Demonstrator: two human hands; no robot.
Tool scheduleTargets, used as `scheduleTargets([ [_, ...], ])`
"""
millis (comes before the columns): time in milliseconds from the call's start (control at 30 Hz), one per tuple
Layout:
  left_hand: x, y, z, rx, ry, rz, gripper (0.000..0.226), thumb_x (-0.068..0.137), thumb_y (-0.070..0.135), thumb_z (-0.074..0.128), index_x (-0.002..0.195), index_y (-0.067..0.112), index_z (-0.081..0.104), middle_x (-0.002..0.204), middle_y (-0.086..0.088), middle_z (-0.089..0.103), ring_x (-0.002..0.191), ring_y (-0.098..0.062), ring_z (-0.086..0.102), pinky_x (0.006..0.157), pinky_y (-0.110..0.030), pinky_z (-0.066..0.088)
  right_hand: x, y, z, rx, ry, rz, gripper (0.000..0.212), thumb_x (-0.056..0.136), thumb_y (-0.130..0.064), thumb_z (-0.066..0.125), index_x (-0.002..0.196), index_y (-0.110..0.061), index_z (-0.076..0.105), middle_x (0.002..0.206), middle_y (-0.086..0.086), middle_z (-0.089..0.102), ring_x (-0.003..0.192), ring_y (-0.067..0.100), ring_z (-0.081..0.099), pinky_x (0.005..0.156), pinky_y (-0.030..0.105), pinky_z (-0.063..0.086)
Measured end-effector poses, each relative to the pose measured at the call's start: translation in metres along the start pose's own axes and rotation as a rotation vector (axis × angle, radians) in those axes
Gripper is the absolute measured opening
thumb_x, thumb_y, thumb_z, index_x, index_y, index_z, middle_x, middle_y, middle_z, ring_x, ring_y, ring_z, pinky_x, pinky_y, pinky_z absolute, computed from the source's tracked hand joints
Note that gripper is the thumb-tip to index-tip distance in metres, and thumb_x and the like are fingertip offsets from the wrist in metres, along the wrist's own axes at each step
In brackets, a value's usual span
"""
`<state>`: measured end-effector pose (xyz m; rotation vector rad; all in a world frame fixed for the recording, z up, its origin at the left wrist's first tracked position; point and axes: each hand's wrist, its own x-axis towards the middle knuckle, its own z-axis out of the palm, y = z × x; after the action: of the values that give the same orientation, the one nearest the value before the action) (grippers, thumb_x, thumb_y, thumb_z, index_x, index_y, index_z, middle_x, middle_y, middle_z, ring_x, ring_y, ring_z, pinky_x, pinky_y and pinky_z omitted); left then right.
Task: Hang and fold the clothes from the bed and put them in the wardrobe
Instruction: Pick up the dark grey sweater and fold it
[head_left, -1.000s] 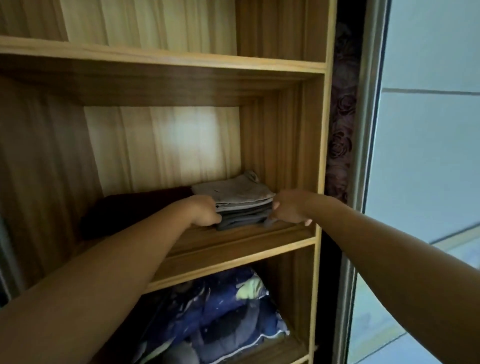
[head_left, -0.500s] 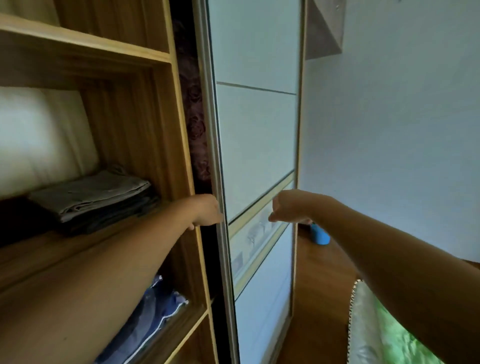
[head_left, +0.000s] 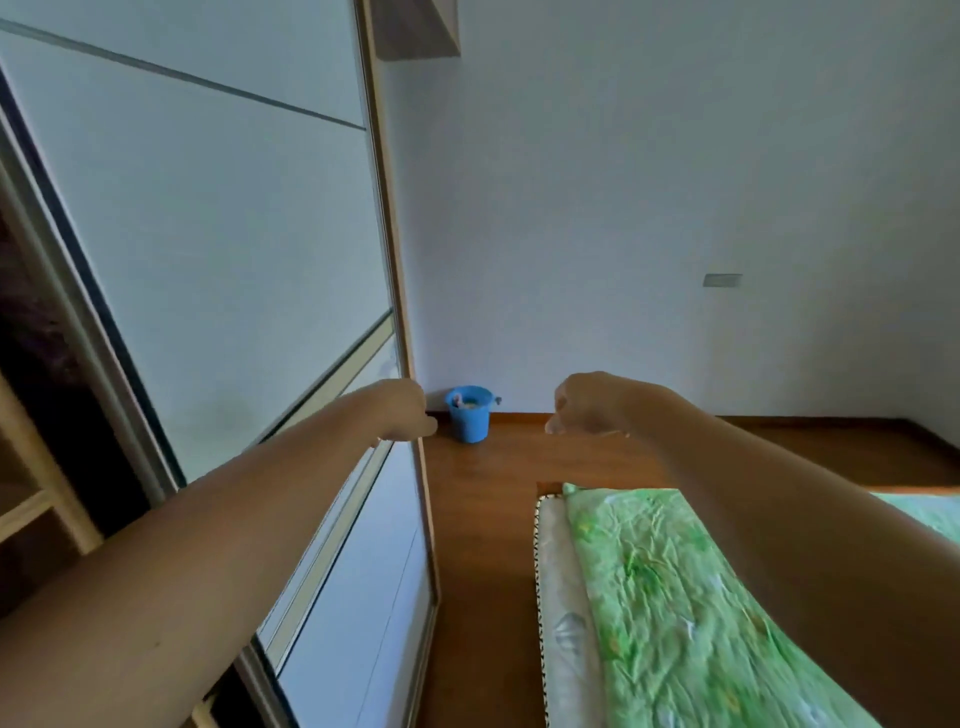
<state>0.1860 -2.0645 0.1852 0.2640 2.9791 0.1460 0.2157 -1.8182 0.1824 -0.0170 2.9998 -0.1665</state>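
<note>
Both my arms reach forward at chest height. My left hand (head_left: 405, 410) hovers in front of the edge of the white sliding wardrobe door (head_left: 218, 249), fingers loosely curled and holding nothing. My right hand (head_left: 586, 406) hangs over the wooden floor, fingers drooping downward, also without anything in it. The bed (head_left: 675, 597), with a crumpled green cover, lies at the lower right under my right forearm. No clothes show on the part of the bed in view. The wardrobe shelves (head_left: 31, 509) are only a sliver at the far left.
A small blue bucket (head_left: 469, 414) stands on the floor in the corner against the white wall. Brown wooden floor (head_left: 483, 545) runs between the wardrobe door and the bed. A wall socket (head_left: 722, 280) sits on the far wall.
My view has swung right, away from the shelf with the folded grey clothes, to the sliding door, floor and bed. Both hands let go of the pile and now hold nothing.
</note>
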Motion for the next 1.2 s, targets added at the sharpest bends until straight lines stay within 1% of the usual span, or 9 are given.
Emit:
scheduleTargets([
  [167,0.097,0.021,0.003,0.051,-0.001,0.08,0.032,0.098,0.033,0.051,0.115,0.007,0.061,0.097,-0.008,0.064,0.075,-0.019,0.057,0.05,-0.024,0.038,0.083,0.031,-0.002,0.011,-0.002,0.046,0.052,0.096,-0.046,0.06,0.138,-0.015,0.056,0.14,0.007,0.056,0.124,0.027,0.054,0.092,0.037,0.047],
  [300,0.179,0.034,-0.003,0.064,0.005,0.09,0.018,0.096,0.029,0.052,0.089,0.012,0.054,0.073,-0.001,0.052,0.059,-0.012,0.048,0.048,-0.024,0.032,0.157,0.05,-0.016,0.023,-0.01,0.05,0.049,0.097,-0.045,0.059,0.135,-0.015,0.057,0.134,0.006,0.059,0.112,0.025,0.057,0.085,0.035,0.048],
  [467,0.273,0.043,-0.014,0.073,-0.004,0.088,0.018,0.096,0.031,0.054,0.092,0.013,0.053,0.076,-0.001,0.052,0.065,-0.013,0.049,0.053,-0.025,0.033,0.24,0.072,-0.025,-0.002,-0.018,0.045,0.048,0.098,-0.044,0.057,0.135,-0.014,0.057,0.132,0.004,0.06,0.117,0.024,0.057,0.099,0.038,0.048],
  [633,0.365,0.054,-0.017,0.053,-0.013,0.117,0.028,0.099,0.034,0.053,0.105,0.008,0.06,0.077,-0.002,0.052,0.068,-0.014,0.05,0.06,-0.025,0.037,0.316,0.108,-0.034,-0.003,-0.04,0.103,0.053,0.097,-0.045,0.055,0.14,-0.014,0.053,0.137,0.005,0.056,0.121,0.026,0.054,0.097,0.037,0.046],
  [733,0.42,0.064,-0.02,0.06,-0.059,0.14,0.035,0.099,0.034,0.053,0.111,0.003,0.062,0.084,-0.009,0.058,0.078,-0.02,0.057,0.061,-0.027,0.04,0.363,0.131,-0.037,-0.002,-0.057,0.131,0.049,0.095,-0.046,0.055,0.133,-0.016,0.057,0.127,0.003,0.06,0.113,0.025,0.057,0.096,0.04,0.049],
  [800,0.459,0.071,-0.02,0.062,-0.07,0.164,0.034,0.097,0.034,0.055,0.109,0.003,0.064,0.094,-0.016,0.063,0.088,-0.025,0.063,0.069,-0.031,0.046,0.396,0.145,-0.036,-0.015,-0.035,0.148,0.04,0.093,-0.045,0.055,0.12,-0.016,0.062,0.112,0.001,0.063,0.101,0.022,0.061,0.089,0.04,0.053],
  [933,0.538,0.087,-0.017,0.047,-0.072,0.2,0.027,0.093,0.027,0.055,0.107,0.006,0.066,0.092,-0.012,0.065,0.081,-0.021,0.059,0.064,-0.03,0.045,0.464,0.174,-0.037,-0.014,0.001,0.192,0.03,0.089,-0.043,0.053,0.104,-0.019,0.061,0.097,-0.003,0.061,0.088,0.018,0.06,0.068,0.032,0.048],
  [1067,0.609,0.115,-0.017,0.071,-0.123,0.232,0.042,0.097,0.032,0.053,0.122,0.0,0.061,0.122,-0.02,0.064,0.11,-0.033,0.064,0.09,-0.039,0.052,0.526,0.21,-0.04,-0.03,-0.011,0.247,0.029,0.088,-0.046,0.051,0.084,-0.017,0.053,0.089,-0.003,0.06,0.08,0.018,0.06,0.066,0.034,0.048],
  [1200,0.678,0.145,-0.018,0.092,-0.136,0.294,0.038,0.097,0.032,0.054,0.117,0.001,0.062,0.116,-0.02,0.065,0.105,-0.032,0.063,0.086,-0.038,0.05,0.58,0.255,-0.04,-0.049,-0.027,0.284,0.027,0.088,-0.048,0.05,0.093,-0.022,0.05,0.086,-0.007,0.054,0.077,0.017,0.056,0.068,0.034,0.048],
])
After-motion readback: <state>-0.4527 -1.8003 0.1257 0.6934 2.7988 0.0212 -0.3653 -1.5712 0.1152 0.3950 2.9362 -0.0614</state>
